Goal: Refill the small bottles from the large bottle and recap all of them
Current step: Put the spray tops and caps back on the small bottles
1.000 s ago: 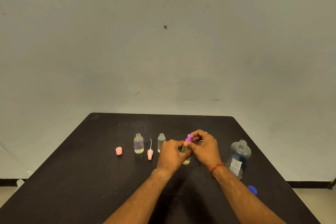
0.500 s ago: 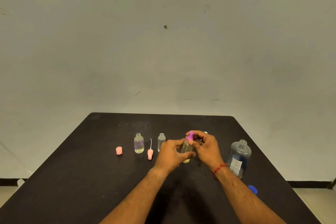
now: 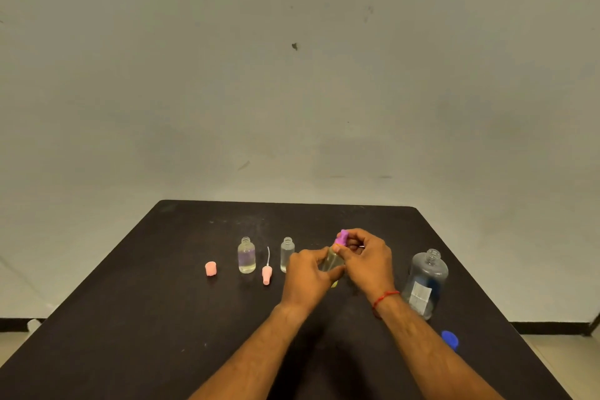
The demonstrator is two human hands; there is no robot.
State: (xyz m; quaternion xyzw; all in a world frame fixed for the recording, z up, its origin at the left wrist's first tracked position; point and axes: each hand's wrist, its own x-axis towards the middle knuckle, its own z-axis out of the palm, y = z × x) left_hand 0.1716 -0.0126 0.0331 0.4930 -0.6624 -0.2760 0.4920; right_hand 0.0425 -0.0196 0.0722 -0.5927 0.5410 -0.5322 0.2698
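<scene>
Small bottle (image 3: 330, 262) at bench (image 3: 130, 318) centre, between both hands. Long axis close to vertical, neck up, top leaning slightly right. Clear body with yellowish liquid, yellow tint at the base. Purple cap (image 3: 341, 237) sits on the neck.

Left-hand grip (image 3: 308, 273): fingers curled round the bottle body from the left, covering much of it. Only the base and a strip of the side show. Can't tell if the base touches the bench.

Right-hand grip (image 3: 370, 260): fingertips pinch the purple cap from the right, directly above the left hand. Red thread (image 3: 384, 297) on that wrist.

Left of the hands, two more small bottles stand upright and uncapped: one (image 3: 246, 256) part full, one (image 3: 287, 253) just beside the left knuckles. Pink nozzle cap (image 3: 266, 273) with its thin tube pointing up stands between them. Pink cap (image 3: 210, 268) sits further left, apart.

Large bottle (image 3: 425, 282) stands right of the right wrist, upright, clear, open-necked, white label. Blue cap (image 3: 450, 339) lies near the bench's right edge, nearer the camera.
</scene>
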